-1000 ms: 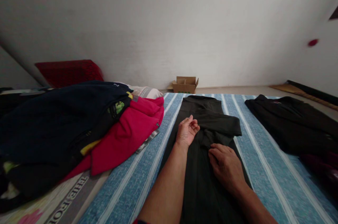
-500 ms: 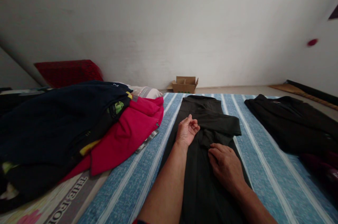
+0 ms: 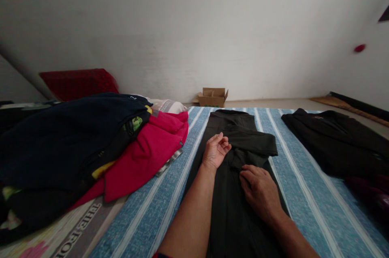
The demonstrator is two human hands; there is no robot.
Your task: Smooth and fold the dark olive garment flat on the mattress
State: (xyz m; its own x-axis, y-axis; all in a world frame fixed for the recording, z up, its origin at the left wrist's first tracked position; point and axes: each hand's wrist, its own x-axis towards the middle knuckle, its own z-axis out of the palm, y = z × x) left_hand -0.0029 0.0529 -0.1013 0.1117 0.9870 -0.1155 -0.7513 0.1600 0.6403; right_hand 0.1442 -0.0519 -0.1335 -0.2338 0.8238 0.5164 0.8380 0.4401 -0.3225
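Note:
A black long-sleeved shirt [image 3: 234, 217] lies lengthwise in front of me, its collar end away from me. One sleeve [image 3: 255, 143] is folded across it, with the end poking out past the right side. My left hand [image 3: 216, 150] rests palm up on the upper part, fingers curled closed at the sleeve's left fold; the cloth in its grip is mostly hidden. Lower and to the right, my right hand [image 3: 259, 189] lies back up, its bent fingers closed on the bunched cloth below the sleeve.
Left of the shirt is a heap with a dark navy garment [image 3: 69, 136] over a pink one [image 3: 152, 148]. Another black garment [image 3: 343, 140] lies at the right on the blue striped sheet [image 3: 164, 193]. Beyond the bed's edge stand an open cardboard box [image 3: 211, 99] and a wall.
My left hand has shifted very slightly to the right. My right hand and the shirt look the same.

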